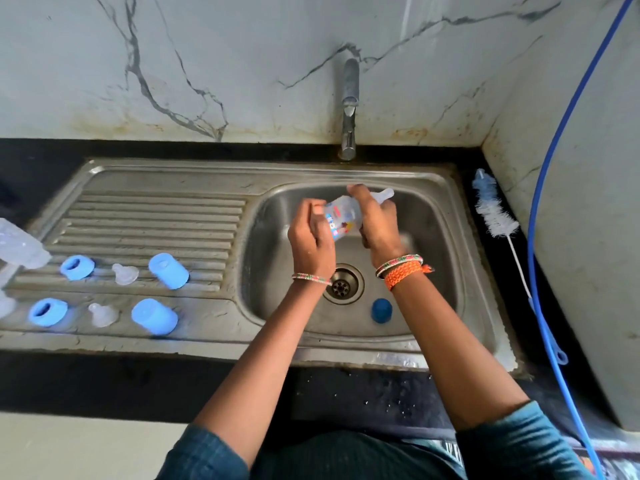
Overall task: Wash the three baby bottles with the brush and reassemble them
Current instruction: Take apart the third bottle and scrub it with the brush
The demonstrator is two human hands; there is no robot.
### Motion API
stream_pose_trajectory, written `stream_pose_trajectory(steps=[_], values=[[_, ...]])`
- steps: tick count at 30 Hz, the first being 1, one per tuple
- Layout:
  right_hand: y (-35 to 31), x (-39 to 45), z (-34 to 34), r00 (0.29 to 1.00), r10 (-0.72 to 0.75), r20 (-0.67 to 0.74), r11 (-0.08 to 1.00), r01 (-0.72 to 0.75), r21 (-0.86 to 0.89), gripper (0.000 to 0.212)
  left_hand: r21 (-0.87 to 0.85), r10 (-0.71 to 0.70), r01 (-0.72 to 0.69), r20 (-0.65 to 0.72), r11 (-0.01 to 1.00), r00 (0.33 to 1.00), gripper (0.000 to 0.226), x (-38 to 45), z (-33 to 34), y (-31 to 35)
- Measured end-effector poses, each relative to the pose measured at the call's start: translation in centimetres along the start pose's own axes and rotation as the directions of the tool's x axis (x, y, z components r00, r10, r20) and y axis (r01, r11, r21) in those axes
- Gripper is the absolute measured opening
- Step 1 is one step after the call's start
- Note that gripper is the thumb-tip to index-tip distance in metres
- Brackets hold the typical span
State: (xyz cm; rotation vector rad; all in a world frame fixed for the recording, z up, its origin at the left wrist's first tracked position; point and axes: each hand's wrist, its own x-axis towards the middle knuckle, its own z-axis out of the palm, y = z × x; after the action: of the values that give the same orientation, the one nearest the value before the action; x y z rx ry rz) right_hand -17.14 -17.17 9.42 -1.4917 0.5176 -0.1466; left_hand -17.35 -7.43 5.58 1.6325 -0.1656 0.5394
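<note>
Black counter (pixel 104 382), steel sink (pixel 433 271), left hand (pixel 310 244) and right hand (pixel 377 230) gripping bottle (pixel 341 218), marble wall (pixel 207 64)

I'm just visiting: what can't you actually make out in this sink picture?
- Head view: the bottle neck and ring, hidden under the right hand.
- The print on the bottle: blurred, partly covered by the left hand.
- The clear bottles at far left: cut off by the frame edge.
- Whether the tap runs: no stream shows.

blue caps (pixel 168 270), clear printed bottle (pixel 341 220), white-veined marble wall (pixel 207 64)
</note>
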Motion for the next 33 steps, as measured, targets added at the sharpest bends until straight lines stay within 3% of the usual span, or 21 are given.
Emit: stream_pose_trajectory(steps=[2,3,4,5,6,7,8,9,11,14,15,16,19,20,21,23,25,27,28,31,33], values=[[0.0,-0.3,0.3,0.992,-0.057,-0.115,0.998,0.051,-0.048,0.03,-0.051,-0.203,0.2,-0.053,0.978,0.978,0.021,0.8,1.0,0.5],[0.1,-0.5,0.2,0.98,-0.124,-0.159,0.99,0.111,-0.083,0.03,-0.069,-0.382,0.38,-0.008,0.922,0.924,0.025,1.2,1.0,0.5],[0.4,-0.6,0.1,0.959,-0.237,-0.152,0.965,0.215,-0.151,0.03,-0.092,-0.625,0.633,0.105,0.769,0.774,0.031,1.6,0.7,0.7],[0.6,-0.7,-0.1,0.929,-0.359,-0.089,0.91,0.327,-0.253,0.03,-0.058,-0.811,0.859,0.302,0.509,0.501,0.038,1.8,0.0,1.1],[0.7,-0.9,-0.2,0.893,-0.45,0.015,0.837,0.428,-0.341,0.029,-0.01,-0.842,0.963,0.482,0.271,0.242,0.042,1.9,-1.0,1.4],[0.6,-0.9,-0.2,0.867,-0.487,0.104,0.786,0.487,-0.381,0.03,0.007,-0.803,0.989,0.585,0.146,0.114,0.045,1.9,-1.8,1.2],[0.6,-0.9,-0.2,0.868,-0.478,0.139,0.784,0.492,-0.379,0.03,-0.015,-0.761,0.995,0.643,0.097,0.084,0.051,2.0,-2.4,0.8],[0.5,-0.8,-0.2,0.886,-0.448,0.117,0.817,0.459,-0.349,0.031,-0.054,-0.711,0.996,0.697,0.076,0.092,0.06,2.2,-2.9,0.7],[0.5,-0.2,-0.3,0.955,-0.295,-0.026,0.908,0.272,-0.317,0.033,-0.15,-0.658,0.98,0.726,0.134,0.201,0.069,2.2,-3.0,0.2],[1.3,0.9,-0.4,0.996,-0.058,-0.064,0.953,0.036,-0.3,0.036,-0.199,-0.654,0.913,0.645,0.355,0.395,0.026,2.0,-3.1,-0.3],[1.5,1.1,-0.4,0.999,-0.032,-0.031,0.957,0.022,-0.29,0.038,-0.161,-0.676,0.911,0.624,0.379,0.391,0.021,2.1,-3.2,-0.5],[1.7,1.3,-0.3,0.999,-0.033,0.011,0.96,0.035,-0.277,0.042,-0.113,-0.702,0.93,0.626,0.349,0.34,0.025,2.3,-3.4,-0.7],[1.8,1.6,0.2,0.981,-0.141,0.13,0.947,0.172,-0.272,0.04,0.014,-0.761,0.985,0.638,0.17,0.122,0.059,2.6,-4.1,-1.1],[1.7,1.7,0.4,0.978,-0.164,0.131,0.938,0.196,-0.285,0.04,0.035,-0.761,0.987,0.641,0.156,0.097,0.07,2.7,-4.1,-1.4],[1.6,2.0,0.5,0.983,-0.158,0.099,0.936,0.181,-0.303,0.041,0.036,-0.758,0.985,0.643,0.168,0.105,0.08,2.7,-3.9,-1.6],[1.4,2.6,0.7,0.994,-0.108,0.011,0.936,0.105,-0.336,0.046,-0.058,-0.74,0.969,0.636,0.24,0.221,0.084,2.5,-3.5,-1.8],[1.4,3.2,0.7,0.997,-0.071,-0.008,0.937,0.063,-0.344,0.039,-0.236,-0.711,0.92,0.584,0.314,0.393,0.055,2.5,-3.0,-1.9],[1.4,3.4,0.7,0.999,-0.047,0.016,0.943,0.049,-0.328,0.035,-0.27,-0.731,0.892,0.511,0.363,0.453,0.028,2.9,-2.8,-2.1],[1.3,3.4,0.8,0.998,-0.051,0.04,0.944,0.061,-0.326,0.035,-0.226,-0.753,0.905,0.502,0.361,0.426,0.029,3.1,-2.8,-2.0],[1.3,3.2,1.2,0.974,-0.137,0.178,0.925,0.191,-0.328,0.032,-0.059,-0.813,0.963,0.525,0.262,0.253,0.055,3.4,-3.1,-2.2],[1.1,2.9,1.3,0.961,-0.188,0.203,0.926,0.242,-0.29,0.029,-0.013,-0.798,0.967,0.562,0.254,0.217,0.067,3.4,-3.3,-2.7]])
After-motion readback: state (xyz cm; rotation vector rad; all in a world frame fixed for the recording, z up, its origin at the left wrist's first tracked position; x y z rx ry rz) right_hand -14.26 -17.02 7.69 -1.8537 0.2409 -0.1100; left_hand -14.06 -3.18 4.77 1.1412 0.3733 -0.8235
